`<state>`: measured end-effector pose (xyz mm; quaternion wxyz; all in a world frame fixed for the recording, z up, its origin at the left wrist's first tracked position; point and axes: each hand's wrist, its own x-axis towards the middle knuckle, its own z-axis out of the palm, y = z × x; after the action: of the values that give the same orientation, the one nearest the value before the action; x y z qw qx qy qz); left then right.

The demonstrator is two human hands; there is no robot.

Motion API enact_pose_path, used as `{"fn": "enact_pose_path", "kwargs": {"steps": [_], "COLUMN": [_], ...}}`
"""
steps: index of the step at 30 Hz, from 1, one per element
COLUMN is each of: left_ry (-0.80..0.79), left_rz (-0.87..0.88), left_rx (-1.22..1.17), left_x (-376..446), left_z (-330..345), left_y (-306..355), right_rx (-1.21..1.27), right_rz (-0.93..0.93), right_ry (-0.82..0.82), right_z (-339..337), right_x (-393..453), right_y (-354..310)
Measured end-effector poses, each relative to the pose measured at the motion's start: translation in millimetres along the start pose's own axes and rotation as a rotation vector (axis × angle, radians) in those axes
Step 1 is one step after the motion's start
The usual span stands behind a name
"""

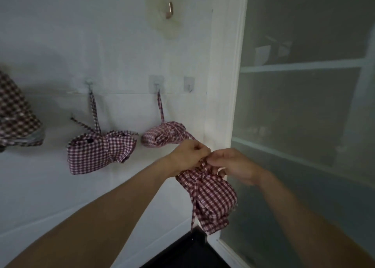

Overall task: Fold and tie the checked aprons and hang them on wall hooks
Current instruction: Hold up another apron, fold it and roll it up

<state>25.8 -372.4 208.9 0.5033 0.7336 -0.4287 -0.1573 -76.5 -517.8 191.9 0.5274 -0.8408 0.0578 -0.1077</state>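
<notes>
Checked apron bundle (211, 196), folded and bound with its own strap, hangs in front of the person near the corner of the wall, held up from the top by both hands. Left hand (187, 156) has its fingers curled and pinching the strap at the top of the bundle; right hand (233, 165) meets it there, fingers also curled round the strap, the two hands touching at the fingertips. One loose strap end (193, 206) dangles down the bundle's left side toward a dark surface (188, 251) at the bottom edge.

Beyond the hands, on the white wall (60, 44), a second tied apron (164, 134) hangs by its loop from a clear hook (156, 84), just behind the left hand. To its left a third tied apron (101, 150) hangs from another hook (88, 84). A bare hook (189, 84) sits just right of the second apron's hook. At the far left edge more checked cloth (16, 113) shows, partly cut off. Higher up, a metal hook (170, 10) sits on a stained patch. A frosted glass panel (304, 105) fills the right side.
</notes>
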Motion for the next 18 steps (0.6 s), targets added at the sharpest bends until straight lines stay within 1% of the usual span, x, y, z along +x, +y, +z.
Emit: {"fn": "enact_pose_path", "kwargs": {"steps": [2, 4, 6, 7, 9, 12, 14, 16, 18], "left_ry": [0.097, 0.225, 0.322, 0.354, 0.387, 0.311, 0.279, 0.314, 0.363], "left_rz": [0.107, 0.219, 0.273, 0.272, 0.232, 0.112, 0.023, -0.031, -0.046], "left_rx": [0.101, 0.259, 0.371, 0.407, 0.445, 0.431, 0.386, 0.391, 0.458], "left_x": [20, 41, 59, 67, 83, 105, 122, 139, 151], "left_z": [-8, -19, -34, -41, -56, -73, -81, -86, -92], "left_y": [25, 50, 70, 79, 92, 98, 91, 82, 73], "right_rx": [-0.071, -0.172, -0.256, -0.273, -0.318, -0.474, -0.496, -0.516, -0.517], "right_rz": [-0.058, -0.124, -0.18, -0.199, -0.235, -0.264, -0.264, -0.268, -0.276], "right_ry": [0.066, 0.128, 0.18, 0.204, 0.222, 0.194, 0.185, 0.191, 0.2], "right_z": [-21, -43, -64, -72, -87, -94, -93, -91, -86], "right_x": [13, 30, 48, 57, 78, 113, 138, 162, 184], "right_y": [-26, -54, -81, -93, -111, -121, -117, -111, -103]}}
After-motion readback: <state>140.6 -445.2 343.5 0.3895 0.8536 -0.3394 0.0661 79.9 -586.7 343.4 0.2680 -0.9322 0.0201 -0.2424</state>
